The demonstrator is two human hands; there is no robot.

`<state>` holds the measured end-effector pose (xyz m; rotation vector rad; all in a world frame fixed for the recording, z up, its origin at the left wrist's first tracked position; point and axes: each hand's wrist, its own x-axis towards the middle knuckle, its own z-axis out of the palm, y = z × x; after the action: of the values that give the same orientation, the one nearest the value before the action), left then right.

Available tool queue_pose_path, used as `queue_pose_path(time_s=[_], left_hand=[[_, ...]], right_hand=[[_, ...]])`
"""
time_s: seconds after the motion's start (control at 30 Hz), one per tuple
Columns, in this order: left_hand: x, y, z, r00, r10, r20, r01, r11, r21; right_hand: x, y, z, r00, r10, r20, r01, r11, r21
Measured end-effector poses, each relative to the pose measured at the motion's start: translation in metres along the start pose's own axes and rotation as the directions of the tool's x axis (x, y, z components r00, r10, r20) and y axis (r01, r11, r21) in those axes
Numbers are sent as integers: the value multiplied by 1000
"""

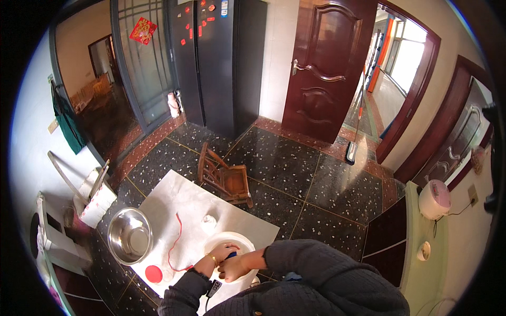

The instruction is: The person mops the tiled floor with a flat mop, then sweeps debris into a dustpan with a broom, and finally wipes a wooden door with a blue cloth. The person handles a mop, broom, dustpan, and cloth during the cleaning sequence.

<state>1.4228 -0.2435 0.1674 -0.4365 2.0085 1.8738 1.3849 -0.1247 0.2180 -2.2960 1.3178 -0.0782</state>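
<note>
Both hands are over a round white basin [247,241] at the near right part of a white table [189,193]. My left hand [223,252], with a gold-coloured band at the wrist, reaches over the basin from the left beside a small blue object [231,255]. My right hand [234,268] comes in from the right, its fingers bent down at the basin's near side. Whether either hand grips the blue object cannot be told. A crumpled white item [208,222] lies just beyond the basin. A red cord [174,241] and a round red lid [153,273] lie to the left.
A stainless steel bowl [130,236] stands at the table's left edge. Past the far edge is a small wooden chair [233,179] on the dark speckled floor. A rice cooker [435,199] stands on the green counter [431,252] at right. A black cable runs near my left sleeve.
</note>
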Motion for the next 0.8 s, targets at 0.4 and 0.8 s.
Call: queue_pose_path(time_s=[0.4, 0.8], left_hand=[[-28, 95, 71, 970, 181, 160, -29, 744, -667], [84, 173, 264, 857, -75, 510, 277, 901, -333]], right_hand=[[-205, -34, -5, 256, 952, -167, 0, 173, 985], [-419, -103, 89, 11, 997, -75, 922, 19, 387]])
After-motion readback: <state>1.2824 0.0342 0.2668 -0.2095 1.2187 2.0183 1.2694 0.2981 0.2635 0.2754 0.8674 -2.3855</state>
